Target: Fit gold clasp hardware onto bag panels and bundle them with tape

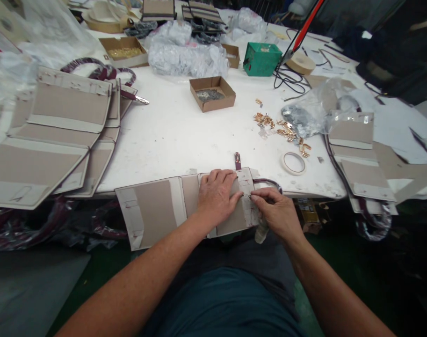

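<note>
A beige bag panel [153,210] with pale edge strips lies along the table's front edge and hangs partly over it. My left hand [218,194] rests on the panel, fingers stretched over it and thumb apart. At the pale strip on its right end, my right hand [278,213] pinches; a tiny dark bit shows at the fingertips, too small to name. Above that end stands a maroon tab [237,161] with a metal fitting. A dark handle [269,181] curves out beside it. Below my right hand shows a pale rounded object [261,234], mostly hidden.
Stacked bag panels [66,103] lie left; another panel [365,173] lies right. Gold metal fittings [286,131], a tape roll [293,163] and a plastic bag [311,114] sit right of centre. Behind are a cardboard box [213,100] and a green box [262,59].
</note>
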`<state>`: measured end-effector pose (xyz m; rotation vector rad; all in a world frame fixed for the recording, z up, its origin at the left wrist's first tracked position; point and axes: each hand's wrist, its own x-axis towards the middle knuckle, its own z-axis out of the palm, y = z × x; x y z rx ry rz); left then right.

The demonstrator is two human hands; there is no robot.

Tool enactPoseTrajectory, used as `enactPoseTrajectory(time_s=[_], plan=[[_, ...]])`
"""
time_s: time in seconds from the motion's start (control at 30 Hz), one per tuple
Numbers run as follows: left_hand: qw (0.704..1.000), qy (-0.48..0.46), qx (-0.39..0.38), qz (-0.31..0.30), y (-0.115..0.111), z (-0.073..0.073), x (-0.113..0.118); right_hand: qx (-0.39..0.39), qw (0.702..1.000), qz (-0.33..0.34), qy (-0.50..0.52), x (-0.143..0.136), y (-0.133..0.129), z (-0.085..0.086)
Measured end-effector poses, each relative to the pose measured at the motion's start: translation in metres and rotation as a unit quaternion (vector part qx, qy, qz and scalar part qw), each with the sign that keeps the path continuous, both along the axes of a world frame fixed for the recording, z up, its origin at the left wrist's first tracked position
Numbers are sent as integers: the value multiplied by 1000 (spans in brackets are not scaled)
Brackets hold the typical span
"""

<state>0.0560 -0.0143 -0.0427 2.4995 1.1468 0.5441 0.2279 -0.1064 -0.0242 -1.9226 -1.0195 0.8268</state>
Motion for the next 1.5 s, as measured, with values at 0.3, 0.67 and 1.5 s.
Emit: enactPoseTrajectory(time_s=[0.3,0.67,1.5], plan=[[1000,4,5,-1,0,1,0,-43,999,-22,6,3,5,-5],[1000,6,-1,-2,0,0,-1,-51,998,30,-20,3,13,-4],[1000,0,3,-4,-1,0,-1,39,976,118,-181,1,16,-11]])
